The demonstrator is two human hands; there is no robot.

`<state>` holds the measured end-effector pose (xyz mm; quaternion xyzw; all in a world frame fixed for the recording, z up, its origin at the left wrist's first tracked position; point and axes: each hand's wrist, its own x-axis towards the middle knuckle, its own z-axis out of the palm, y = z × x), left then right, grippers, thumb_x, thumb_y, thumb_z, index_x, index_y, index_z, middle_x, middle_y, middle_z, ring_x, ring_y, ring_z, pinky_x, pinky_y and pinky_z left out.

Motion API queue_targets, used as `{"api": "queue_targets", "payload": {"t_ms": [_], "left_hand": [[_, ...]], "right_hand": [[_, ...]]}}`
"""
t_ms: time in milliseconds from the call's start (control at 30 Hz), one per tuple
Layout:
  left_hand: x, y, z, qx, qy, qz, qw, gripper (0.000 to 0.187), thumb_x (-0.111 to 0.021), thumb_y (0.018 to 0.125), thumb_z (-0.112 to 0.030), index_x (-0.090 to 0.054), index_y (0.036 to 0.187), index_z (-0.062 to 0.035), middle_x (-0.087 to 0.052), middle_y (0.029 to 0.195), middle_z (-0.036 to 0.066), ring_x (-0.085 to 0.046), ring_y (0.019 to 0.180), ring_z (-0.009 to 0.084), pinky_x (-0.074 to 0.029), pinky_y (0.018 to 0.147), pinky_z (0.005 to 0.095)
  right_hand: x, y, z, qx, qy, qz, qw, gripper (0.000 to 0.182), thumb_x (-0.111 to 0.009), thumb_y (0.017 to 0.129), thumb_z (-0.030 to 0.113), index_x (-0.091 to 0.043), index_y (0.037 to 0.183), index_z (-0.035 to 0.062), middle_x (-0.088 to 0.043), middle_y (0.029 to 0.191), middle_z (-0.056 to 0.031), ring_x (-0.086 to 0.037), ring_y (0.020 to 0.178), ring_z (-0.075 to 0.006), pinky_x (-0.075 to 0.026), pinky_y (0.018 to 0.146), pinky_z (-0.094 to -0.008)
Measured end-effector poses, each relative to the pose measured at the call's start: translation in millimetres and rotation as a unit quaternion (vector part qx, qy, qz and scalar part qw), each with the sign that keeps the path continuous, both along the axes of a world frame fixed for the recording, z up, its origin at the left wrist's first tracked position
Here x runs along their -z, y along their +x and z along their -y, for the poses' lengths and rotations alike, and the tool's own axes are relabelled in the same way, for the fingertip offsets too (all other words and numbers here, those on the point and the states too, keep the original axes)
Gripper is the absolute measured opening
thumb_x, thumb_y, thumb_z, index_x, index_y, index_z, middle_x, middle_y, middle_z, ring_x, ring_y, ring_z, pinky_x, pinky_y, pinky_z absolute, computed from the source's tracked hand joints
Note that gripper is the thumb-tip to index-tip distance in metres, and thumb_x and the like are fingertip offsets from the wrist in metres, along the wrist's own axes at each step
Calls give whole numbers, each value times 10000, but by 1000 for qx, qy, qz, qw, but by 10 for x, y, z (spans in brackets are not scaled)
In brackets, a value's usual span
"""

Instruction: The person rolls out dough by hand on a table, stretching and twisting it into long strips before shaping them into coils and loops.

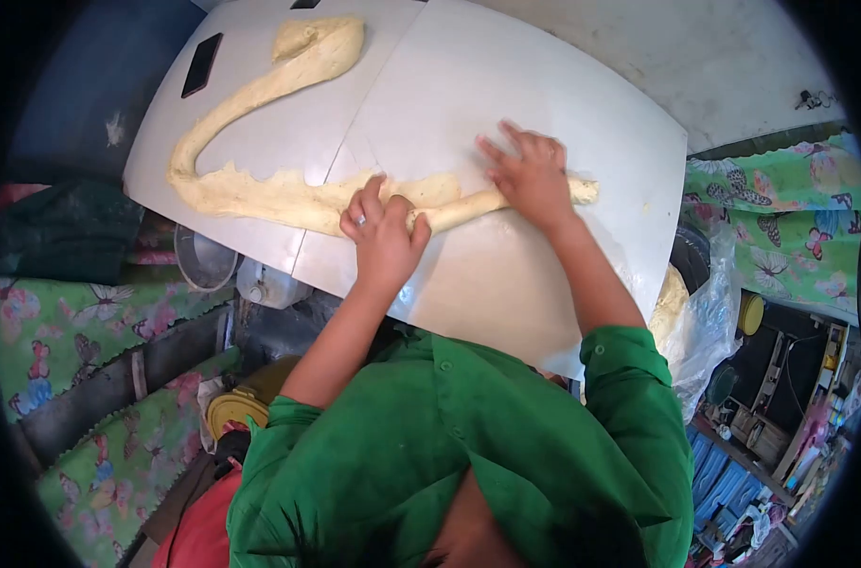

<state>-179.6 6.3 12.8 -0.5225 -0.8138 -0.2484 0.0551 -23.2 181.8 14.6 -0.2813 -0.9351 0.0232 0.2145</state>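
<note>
A long strip of pale yellow dough [260,197] lies along the near side of the white table, flat and ragged in the middle and rolled into a narrow rope toward the right. Its left end bends back and up to a thick folded lump at the far left. My left hand [383,232], a ring on one finger, has its fingers curled over the dough where the flat part meets the rope. My right hand [532,180] rests across the rope near its right end, fingers spread and slightly blurred. Its palm side is hidden.
A dark phone [201,65] lies at the table's far left. Below the left edge are a grey bucket [203,257] and a whitish container [267,284]. More dough [670,301] sits by a clear plastic bag [710,327] at the right edge.
</note>
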Motion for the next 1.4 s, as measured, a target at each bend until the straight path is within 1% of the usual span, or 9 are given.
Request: {"api": "queue_targets", "payload": {"t_ms": [100,300,467,533,600,900,1000,1233,1400], "left_hand": [[133,-58,62,79,-12,-1,997,209,-666,750,-196,-636,934,-103,-536,1080,73,-459,1061,276,-272,937,490],[-48,-171,253,169,-68,-58,982,220,-676,761,-204,-639,957,-112,-566,1029,55,-482,1050,245,-251,957,499],[-90,-384,44,-64,44,33,996,329,-692,750,-248,-608,1032,-101,-494,1162,174,-332,1212,340,-187,987,512],[40,-406,123,-27,14,-30,999,360,-688,755,-246,-583,1065,-98,-518,1160,123,-386,1179,315,-204,982,516],[104,-370,249,175,-61,-33,982,370,-696,753,-266,-581,1061,-97,-537,1112,72,-437,1133,298,-230,970,510],[-98,-650,124,-50,37,0,998,310,-695,733,-292,-625,951,-83,-511,1148,93,-419,1058,338,-243,934,551],[226,-733,357,160,-50,-68,983,320,-706,728,-304,-631,969,-107,-523,1133,66,-445,1032,301,-249,931,552],[-44,-845,271,24,-3,-34,999,348,-692,752,-316,-619,1022,-108,-513,1056,88,-427,1046,324,-254,921,524],[162,-980,470,154,-53,-23,986,298,-674,778,-257,-612,1039,-127,-550,978,17,-484,1009,231,-269,921,516]], "right_hand": [[195,122,324,-203,-118,32,972,425,-612,844,252,-564,1264,289,-588,1112,-52,-520,1038,-244,-391,924,-383],[79,77,70,-130,-90,24,987,397,-631,831,296,-601,1226,271,-578,1123,-56,-506,1041,-255,-373,934,-389],[66,-341,-48,8,48,-80,996,405,-624,840,309,-588,1242,273,-555,1180,-61,-504,1037,-253,-375,929,-394],[187,-189,216,-222,-220,-19,950,407,-625,838,310,-585,1243,288,-547,1173,-64,-504,1037,-246,-381,912,-395],[160,-35,348,-214,-172,4,961,402,-613,841,331,-586,1241,294,-551,1151,-67,-507,1028,-247,-385,904,-398],[120,-548,-35,-51,-66,-15,996,434,-575,873,281,-517,1300,331,-536,1145,-67,-477,1075,-240,-349,939,-388],[175,-352,333,-177,-79,27,981,412,-584,868,290,-547,1277,329,-564,1086,-47,-511,1049,-215,-380,926,-389],[82,-868,-230,49,51,18,997,401,-503,902,380,-541,1287,275,-516,1216,-106,-431,1162,-272,-246,1035,-460],[79,-673,448,-207,-90,1,974,448,-550,875,352,-521,1311,253,-565,1082,-36,-510,1029,-227,-374,897,-422]]}}
